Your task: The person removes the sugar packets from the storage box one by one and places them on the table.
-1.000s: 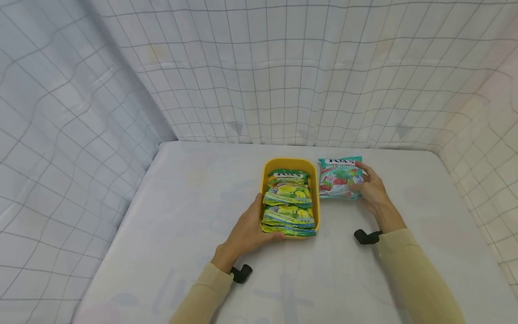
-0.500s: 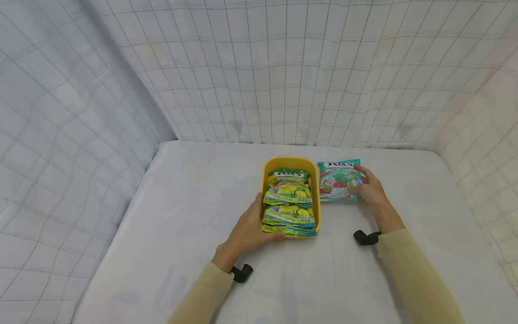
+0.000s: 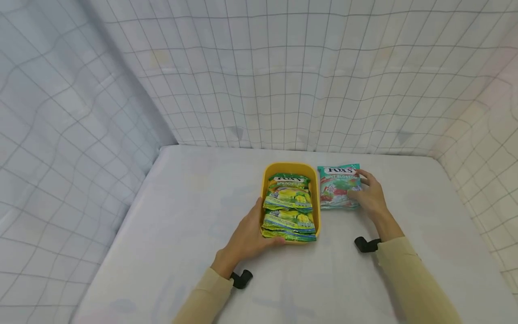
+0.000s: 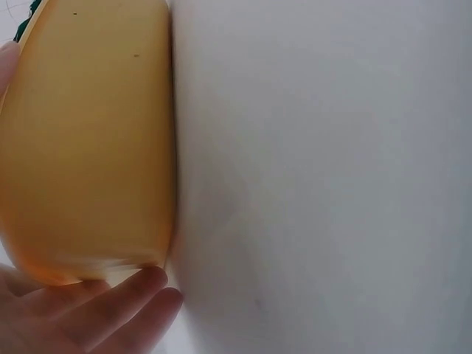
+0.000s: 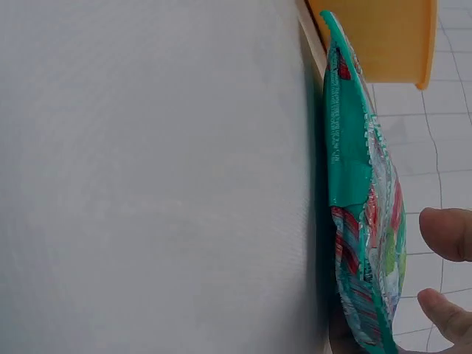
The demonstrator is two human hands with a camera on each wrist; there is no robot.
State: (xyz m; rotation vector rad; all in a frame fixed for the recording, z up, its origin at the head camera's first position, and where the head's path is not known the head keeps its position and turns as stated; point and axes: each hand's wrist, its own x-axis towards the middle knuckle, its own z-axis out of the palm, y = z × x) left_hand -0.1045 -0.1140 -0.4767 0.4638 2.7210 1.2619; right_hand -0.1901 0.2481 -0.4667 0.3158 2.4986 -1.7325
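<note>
A yellow plastic tray (image 3: 318, 202) stands on the white table, holding several overlapping green-yellow candy bags (image 3: 288, 198) labelled Fox's. My left hand (image 3: 247, 234) holds its near left corner, thumb along the near rim and fingers on the left wall. The left wrist view shows fingertips (image 4: 153, 277) against the tray's wall. Right of the tray, a teal candy bag (image 3: 339, 186) reading Fox's Mint Blossom lies flat, label up. My right hand (image 3: 372, 198) is at the bag's right edge. In the right wrist view its thumb (image 5: 446, 232) stands apart from the bag; another finger is partly hidden beneath the bag's end.
White table surface (image 3: 194, 198) extends to the left of the tray and in front of it. White grid-patterned cloth walls (image 3: 283, 90) rise behind and on both sides. A black strap piece (image 3: 366, 244) sits at the right wrist, another (image 3: 242, 279) at the left.
The teal candy bag has come slightly nearer and now lies flatter beside the tray. My right hand's fingers have loosened from it. The left hand keeps its place on the tray.
</note>
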